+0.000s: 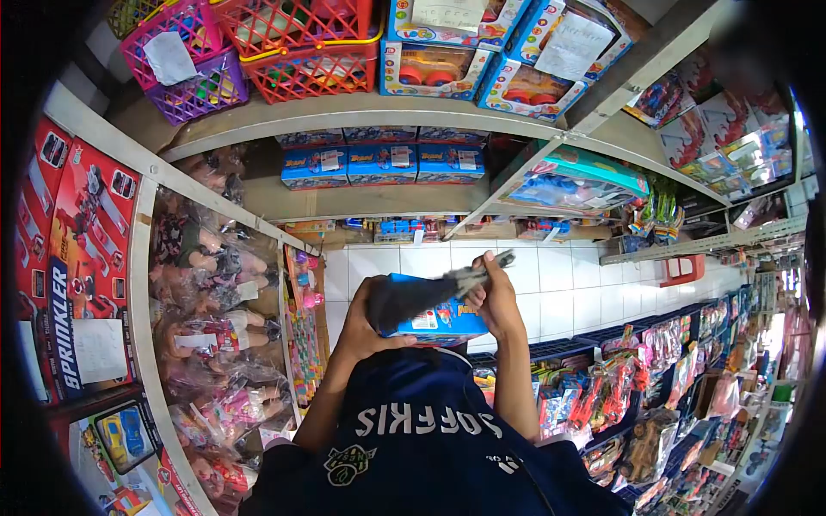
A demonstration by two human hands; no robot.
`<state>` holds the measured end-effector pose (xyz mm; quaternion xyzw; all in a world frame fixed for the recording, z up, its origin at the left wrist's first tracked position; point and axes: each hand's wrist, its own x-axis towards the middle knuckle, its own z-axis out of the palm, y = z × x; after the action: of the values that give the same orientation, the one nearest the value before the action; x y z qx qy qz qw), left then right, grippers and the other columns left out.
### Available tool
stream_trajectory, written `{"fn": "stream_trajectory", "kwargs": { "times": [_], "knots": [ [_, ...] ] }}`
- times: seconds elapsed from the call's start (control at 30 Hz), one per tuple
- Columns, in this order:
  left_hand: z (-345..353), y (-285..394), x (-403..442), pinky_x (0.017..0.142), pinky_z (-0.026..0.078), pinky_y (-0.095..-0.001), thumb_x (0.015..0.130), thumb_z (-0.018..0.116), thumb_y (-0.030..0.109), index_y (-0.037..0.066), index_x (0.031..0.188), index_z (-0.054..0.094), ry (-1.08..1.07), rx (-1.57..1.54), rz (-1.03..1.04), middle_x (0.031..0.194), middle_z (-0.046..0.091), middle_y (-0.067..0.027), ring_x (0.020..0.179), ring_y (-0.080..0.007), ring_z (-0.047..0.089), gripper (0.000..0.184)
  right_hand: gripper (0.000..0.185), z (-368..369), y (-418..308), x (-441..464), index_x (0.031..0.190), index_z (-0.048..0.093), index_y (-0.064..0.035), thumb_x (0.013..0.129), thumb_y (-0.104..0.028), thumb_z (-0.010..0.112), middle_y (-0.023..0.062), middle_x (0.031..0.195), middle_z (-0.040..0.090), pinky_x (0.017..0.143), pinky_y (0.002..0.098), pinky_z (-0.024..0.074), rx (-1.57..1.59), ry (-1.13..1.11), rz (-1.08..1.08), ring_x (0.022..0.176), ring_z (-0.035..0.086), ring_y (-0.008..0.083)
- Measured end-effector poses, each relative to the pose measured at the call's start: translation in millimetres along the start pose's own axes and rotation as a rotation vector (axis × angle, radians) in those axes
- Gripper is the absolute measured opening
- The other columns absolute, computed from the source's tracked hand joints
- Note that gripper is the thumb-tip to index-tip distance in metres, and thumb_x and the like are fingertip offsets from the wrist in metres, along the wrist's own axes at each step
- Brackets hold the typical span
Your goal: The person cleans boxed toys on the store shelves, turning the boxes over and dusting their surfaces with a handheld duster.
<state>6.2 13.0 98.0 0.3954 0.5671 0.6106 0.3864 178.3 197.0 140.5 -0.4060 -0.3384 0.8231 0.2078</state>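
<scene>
A blue toy box (467, 323) is held in front of my chest, its white label partly showing. My left hand (366, 334) is closed around the box's left end. In my right hand (497, 297) is the greyish handle of a duster (409, 303) with a dark, motion-blurred head. That head lies across the top of the box and hides much of it, reaching toward my left hand. Whether it touches the box I cannot tell.
Ahead, a shelf (344, 203) bears a row of similar blue boxes (383, 165). Above are plastic baskets (314, 73) and boxed toy cars (434, 70). Bagged dolls (219, 335) fill the left rack. Packaged toys (602, 387) line the right, beside a white tiled floor (559, 288).
</scene>
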Motion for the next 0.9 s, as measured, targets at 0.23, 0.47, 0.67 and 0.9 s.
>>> {"fn": "stream_trajectory", "kwargs": {
  "times": [0.23,0.47,0.67,0.9],
  "knots": [
    [3,6,-2,0.104,0.041,-0.0357,0.054,0.095,0.017,0.002,0.132,0.042,0.012,-0.07,-0.048,0.124,0.055,-0.0112,0.118,-0.0208,0.054,0.096,0.038,1,-2,2,0.091,0.051,-0.0099,0.101,-0.047,0.048,-0.004,0.054,0.033,0.047,0.0243,0.0291,0.069,0.029,-0.021,0.047,0.034,0.0081],
    [0,-1,1,0.103,0.041,-0.0356,0.055,0.094,0.014,0.001,0.133,0.041,-0.036,-0.04,0.03,0.123,0.056,-0.0111,0.115,-0.021,0.055,0.096,0.037,5,0,6,0.09,0.05,-0.0109,0.102,-0.046,0.046,-0.0046,0.052,0.032,0.045,0.0241,0.0285,0.123,0.095,-0.03,0.045,0.033,0.0079],
    [-2,-7,0,0.103,0.041,-0.0348,0.054,0.095,0.016,0.0,0.135,0.039,-0.023,-0.063,0.022,0.122,0.057,-0.0113,0.114,-0.0211,0.055,0.1,0.037,6,9,8,0.09,0.051,-0.0112,0.102,-0.046,0.047,-0.004,0.053,0.035,0.044,0.0237,0.0285,0.15,0.064,-0.007,0.046,0.035,0.0079],
    [-3,4,-1,0.102,0.042,-0.0339,0.052,0.096,0.02,0.002,0.132,0.043,0.009,-0.089,-0.025,0.122,0.056,-0.0119,0.113,-0.0211,0.056,0.098,0.04,4,10,10,0.091,0.051,-0.0083,0.101,-0.046,0.048,-0.0025,0.054,0.036,0.047,0.0254,0.0303,0.083,0.052,-0.031,0.047,0.036,0.0098]
  ]
}}
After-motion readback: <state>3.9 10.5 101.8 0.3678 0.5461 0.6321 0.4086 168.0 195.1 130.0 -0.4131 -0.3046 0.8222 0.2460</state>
